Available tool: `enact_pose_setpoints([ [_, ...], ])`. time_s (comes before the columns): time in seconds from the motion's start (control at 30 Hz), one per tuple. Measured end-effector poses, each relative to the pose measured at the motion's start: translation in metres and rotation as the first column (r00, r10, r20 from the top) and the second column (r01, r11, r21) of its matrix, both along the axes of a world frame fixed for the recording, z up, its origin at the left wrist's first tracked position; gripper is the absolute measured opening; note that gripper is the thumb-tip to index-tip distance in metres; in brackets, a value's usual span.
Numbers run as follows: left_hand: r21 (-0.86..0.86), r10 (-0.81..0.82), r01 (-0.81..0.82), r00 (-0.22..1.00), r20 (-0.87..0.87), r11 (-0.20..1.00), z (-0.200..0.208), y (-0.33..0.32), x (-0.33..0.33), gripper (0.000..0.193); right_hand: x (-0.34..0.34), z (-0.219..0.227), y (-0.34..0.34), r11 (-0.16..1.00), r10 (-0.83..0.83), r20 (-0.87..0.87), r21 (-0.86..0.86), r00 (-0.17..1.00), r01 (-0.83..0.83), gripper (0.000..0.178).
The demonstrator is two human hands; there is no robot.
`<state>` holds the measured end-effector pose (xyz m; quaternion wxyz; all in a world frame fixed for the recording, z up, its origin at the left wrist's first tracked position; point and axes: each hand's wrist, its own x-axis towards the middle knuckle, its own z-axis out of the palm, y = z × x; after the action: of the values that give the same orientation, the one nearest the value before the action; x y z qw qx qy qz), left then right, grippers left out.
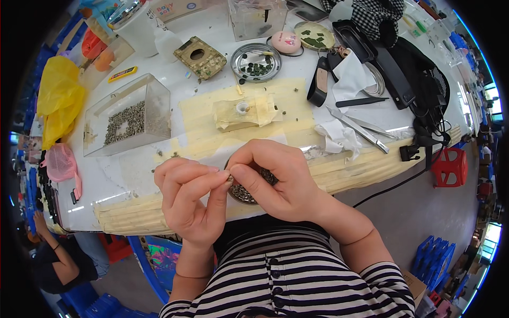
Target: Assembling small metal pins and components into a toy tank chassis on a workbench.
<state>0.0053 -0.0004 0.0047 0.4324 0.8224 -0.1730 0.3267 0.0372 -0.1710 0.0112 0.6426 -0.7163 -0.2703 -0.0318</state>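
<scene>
My left hand and my right hand meet at the near table edge. Between the left thumb and fingertips is a tiny metallic piece, too small to name. The right thumb and index finger close against the same spot. Partly hidden under my right hand, a round dish holds many small metal parts. Beyond my hands, a block wrapped in masking tape lies on a taped patch, with a small white ring-shaped piece on top.
A clear box of small metal parts stands at left. Farther back are a camouflage-patterned box and a round tin with dark green bits. Tweezers, crumpled tissue and a black strap lie at right. A red stool stands beyond.
</scene>
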Motion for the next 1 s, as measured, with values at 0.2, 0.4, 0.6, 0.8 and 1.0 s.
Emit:
enact_pose_setpoints([
  [0.2, 0.051, 0.034, -0.034, 0.999, -0.004, 0.998, -0.001, -0.002, 0.0, 0.016, -0.001, -0.004, 0.002, 0.997, -0.07, 0.076, 0.036, 0.995, 0.068, 0.009],
  [0.4, 0.102, 0.073, -0.073, 0.997, 0.005, 0.992, -0.002, -0.005, 0.001, 0.016, 0.001, -0.009, 0.007, 0.977, -0.214, 0.26, 0.044, 0.942, 0.21, 0.016],
  [0.6, 0.14, 0.069, -0.067, 0.998, -0.006, 0.988, -0.001, -0.006, 0.002, 0.012, 0.002, -0.01, 0.01, 0.956, -0.285, 0.41, 0.059, 0.867, 0.286, 0.02],
  [0.8, 0.04, 0.035, -0.033, 0.997, -0.064, 0.999, -0.002, -0.007, 0.0, 0.009, 0.001, -0.009, 0.008, 0.959, -0.283, 0.353, 0.084, 0.892, 0.271, 0.016],
  [1.0, -0.022, 0.01, -0.011, 1.0, -0.03, 1.0, -0.003, -0.006, 0.0, 0.009, 0.0, -0.008, 0.006, 0.972, -0.233, 0.292, 0.073, 0.928, 0.221, 0.012],
])
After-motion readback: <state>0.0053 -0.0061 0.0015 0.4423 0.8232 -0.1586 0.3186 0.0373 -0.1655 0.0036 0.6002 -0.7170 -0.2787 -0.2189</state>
